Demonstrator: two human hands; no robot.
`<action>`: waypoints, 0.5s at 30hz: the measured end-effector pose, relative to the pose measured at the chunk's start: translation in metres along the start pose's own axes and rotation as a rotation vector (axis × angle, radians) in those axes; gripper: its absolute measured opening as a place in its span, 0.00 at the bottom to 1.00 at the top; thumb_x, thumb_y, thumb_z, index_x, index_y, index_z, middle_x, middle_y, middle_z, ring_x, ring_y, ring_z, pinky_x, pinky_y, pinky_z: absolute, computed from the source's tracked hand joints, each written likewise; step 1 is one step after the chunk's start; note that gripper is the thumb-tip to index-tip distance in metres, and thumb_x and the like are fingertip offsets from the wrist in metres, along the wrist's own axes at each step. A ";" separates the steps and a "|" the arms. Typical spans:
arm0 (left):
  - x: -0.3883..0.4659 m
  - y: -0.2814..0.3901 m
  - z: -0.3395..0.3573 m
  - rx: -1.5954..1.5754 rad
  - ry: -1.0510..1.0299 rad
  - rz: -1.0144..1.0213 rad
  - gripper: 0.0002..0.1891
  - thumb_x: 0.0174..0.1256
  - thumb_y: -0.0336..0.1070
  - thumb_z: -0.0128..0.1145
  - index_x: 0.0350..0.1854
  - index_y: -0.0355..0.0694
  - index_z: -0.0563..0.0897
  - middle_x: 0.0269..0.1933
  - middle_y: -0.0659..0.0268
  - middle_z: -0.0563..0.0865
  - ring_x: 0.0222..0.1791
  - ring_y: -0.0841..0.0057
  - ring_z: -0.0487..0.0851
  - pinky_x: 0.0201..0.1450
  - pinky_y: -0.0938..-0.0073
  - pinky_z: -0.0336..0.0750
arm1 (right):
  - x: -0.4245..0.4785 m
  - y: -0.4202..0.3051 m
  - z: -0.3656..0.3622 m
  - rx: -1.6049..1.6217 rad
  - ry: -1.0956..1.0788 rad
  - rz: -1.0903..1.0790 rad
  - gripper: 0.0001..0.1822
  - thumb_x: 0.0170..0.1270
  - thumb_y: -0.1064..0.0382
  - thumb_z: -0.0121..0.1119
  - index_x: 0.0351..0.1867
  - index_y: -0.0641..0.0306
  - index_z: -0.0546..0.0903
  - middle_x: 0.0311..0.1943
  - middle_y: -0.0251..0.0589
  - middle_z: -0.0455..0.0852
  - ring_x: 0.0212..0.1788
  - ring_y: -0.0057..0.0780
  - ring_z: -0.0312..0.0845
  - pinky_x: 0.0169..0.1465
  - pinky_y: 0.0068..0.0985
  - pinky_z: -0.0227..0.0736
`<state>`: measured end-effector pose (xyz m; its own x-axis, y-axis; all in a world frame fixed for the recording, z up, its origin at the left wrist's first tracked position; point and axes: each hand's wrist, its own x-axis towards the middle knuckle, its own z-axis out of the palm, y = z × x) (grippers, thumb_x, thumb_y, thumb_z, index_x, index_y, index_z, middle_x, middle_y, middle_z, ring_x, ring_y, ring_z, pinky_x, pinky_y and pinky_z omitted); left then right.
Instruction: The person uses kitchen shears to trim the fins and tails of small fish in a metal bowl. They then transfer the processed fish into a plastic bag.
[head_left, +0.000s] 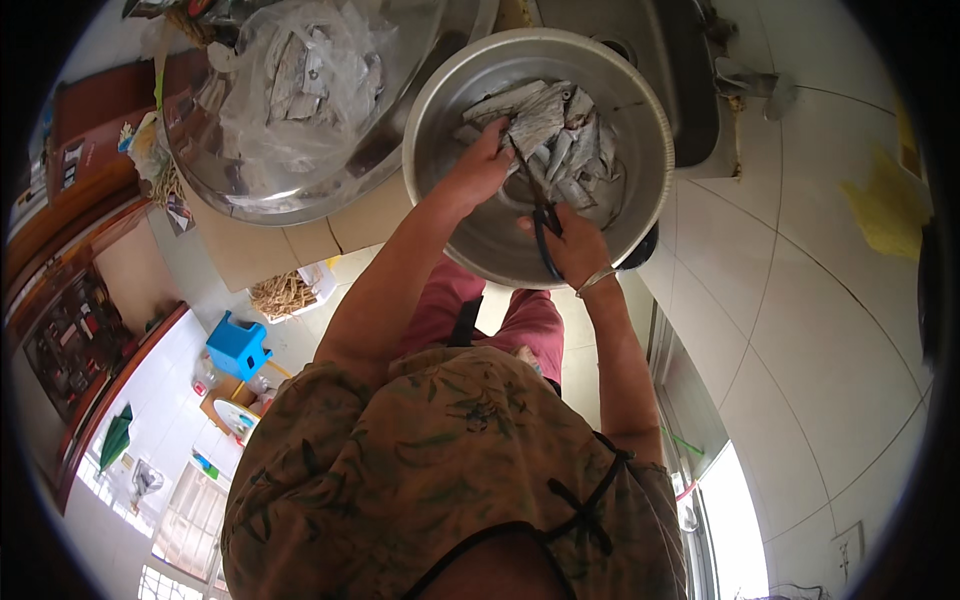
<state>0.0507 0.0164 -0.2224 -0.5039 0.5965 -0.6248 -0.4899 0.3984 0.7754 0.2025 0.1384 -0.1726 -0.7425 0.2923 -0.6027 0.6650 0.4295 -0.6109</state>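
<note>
A round metal basin (645, 142) stands before me with several silvery pieces of cut fish (581, 150) in it. Inside its left part, my left hand (484, 165) grips a wide fish piece (538, 124) between thumb and fingers. My right hand (577, 244) holds black-handled scissors (545, 217) over the basin. Their blades point up and to the left, at the lower edge of the held piece. Whether the blades are parted is hard to tell.
Left of the basin, a large metal bowl (277, 214) holds a clear plastic bag (315, 139) with more fish pieces. A sink (694, 90) with a faucet (750, 81) lies at the upper right. A blue plastic stool (238, 345) stands on the floor at lower left.
</note>
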 end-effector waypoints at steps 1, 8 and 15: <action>0.000 0.000 0.000 0.026 0.004 -0.002 0.28 0.75 0.31 0.46 0.75 0.37 0.57 0.66 0.58 0.72 0.66 0.71 0.69 0.67 0.72 0.63 | 0.000 0.001 0.002 -0.007 0.003 0.002 0.32 0.58 0.32 0.62 0.28 0.65 0.76 0.23 0.54 0.82 0.32 0.56 0.81 0.37 0.45 0.72; -0.007 0.009 0.005 0.003 0.003 -0.040 0.30 0.75 0.30 0.45 0.77 0.37 0.52 0.68 0.55 0.71 0.67 0.70 0.68 0.67 0.74 0.61 | -0.003 0.004 0.007 0.005 0.006 0.008 0.31 0.60 0.34 0.62 0.32 0.67 0.78 0.24 0.57 0.81 0.33 0.57 0.81 0.37 0.43 0.70; 0.001 -0.012 0.010 -0.026 -0.035 0.029 0.35 0.75 0.29 0.43 0.78 0.36 0.42 0.70 0.50 0.69 0.69 0.67 0.67 0.69 0.74 0.60 | 0.004 -0.005 -0.002 -0.008 -0.032 0.091 0.36 0.57 0.27 0.59 0.33 0.67 0.78 0.27 0.55 0.84 0.36 0.56 0.82 0.41 0.42 0.74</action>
<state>0.0635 0.0196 -0.2315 -0.4934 0.6313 -0.5983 -0.4940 0.3628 0.7902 0.1963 0.1390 -0.1705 -0.6757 0.3035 -0.6718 0.7291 0.4094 -0.5484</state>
